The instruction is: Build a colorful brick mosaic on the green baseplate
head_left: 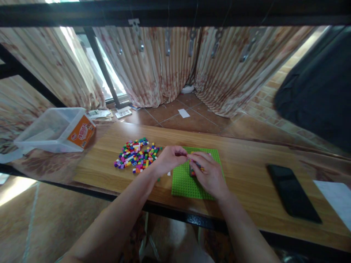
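A green studded baseplate (181, 184) lies on the wooden table in front of me. On it stands a small build of coloured toy bricks (192, 172), mostly covered by my right hand (210, 174). My left hand (171, 159) reaches over the plate's left edge with its fingers closed in a pinch. The fingertips of both hands meet just above the build. Whatever is between them is too small and too hidden to name. My right hand's fingers are bent together over the bricks. Left of the plate lies a loose pile of multicoloured toy bricks (139, 155).
A clear plastic box (52, 131) with an orange label stands at the table's left end. To the right lie a black phone-like slab (293, 193) and a white sheet of paper (334, 199). A small white piece (169, 174) sits beside the plate. Curtains (175, 69) hang beyond the table.
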### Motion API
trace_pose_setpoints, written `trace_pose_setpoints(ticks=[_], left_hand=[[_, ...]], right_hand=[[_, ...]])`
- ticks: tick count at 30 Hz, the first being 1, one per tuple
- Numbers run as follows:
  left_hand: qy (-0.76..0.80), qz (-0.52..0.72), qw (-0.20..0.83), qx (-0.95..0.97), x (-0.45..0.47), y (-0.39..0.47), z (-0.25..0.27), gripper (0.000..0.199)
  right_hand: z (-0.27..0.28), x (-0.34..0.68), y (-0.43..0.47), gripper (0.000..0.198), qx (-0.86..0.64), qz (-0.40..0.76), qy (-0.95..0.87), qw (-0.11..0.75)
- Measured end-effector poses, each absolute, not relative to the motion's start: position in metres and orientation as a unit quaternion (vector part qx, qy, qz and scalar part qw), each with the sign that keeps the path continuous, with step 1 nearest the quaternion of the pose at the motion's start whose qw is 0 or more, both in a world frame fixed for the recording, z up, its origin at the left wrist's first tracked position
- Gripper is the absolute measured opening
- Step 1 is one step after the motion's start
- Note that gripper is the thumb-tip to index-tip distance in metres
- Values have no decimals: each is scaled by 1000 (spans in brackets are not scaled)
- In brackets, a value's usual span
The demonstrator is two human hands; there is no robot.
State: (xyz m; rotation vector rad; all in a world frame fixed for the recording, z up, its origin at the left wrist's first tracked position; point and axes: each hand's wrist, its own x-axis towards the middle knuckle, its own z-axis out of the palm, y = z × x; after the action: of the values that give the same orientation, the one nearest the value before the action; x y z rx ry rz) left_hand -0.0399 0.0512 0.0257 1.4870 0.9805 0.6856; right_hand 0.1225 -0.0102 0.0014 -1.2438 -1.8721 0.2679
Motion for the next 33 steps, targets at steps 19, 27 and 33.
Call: trace_pose_setpoints(ticks=[19,27,33], left_hand=[[392,162,460,780,-80,65,26,23],[398,34,265,877,-94,62,22,35],[396,23,239,886,-91,63,18,29]], right_hand=[[2,177,1,26,-666,155,-496,535],[-23,191,11,31,-653,307,-444,532],[-25,188,13,35,-650,329,-449,517]])
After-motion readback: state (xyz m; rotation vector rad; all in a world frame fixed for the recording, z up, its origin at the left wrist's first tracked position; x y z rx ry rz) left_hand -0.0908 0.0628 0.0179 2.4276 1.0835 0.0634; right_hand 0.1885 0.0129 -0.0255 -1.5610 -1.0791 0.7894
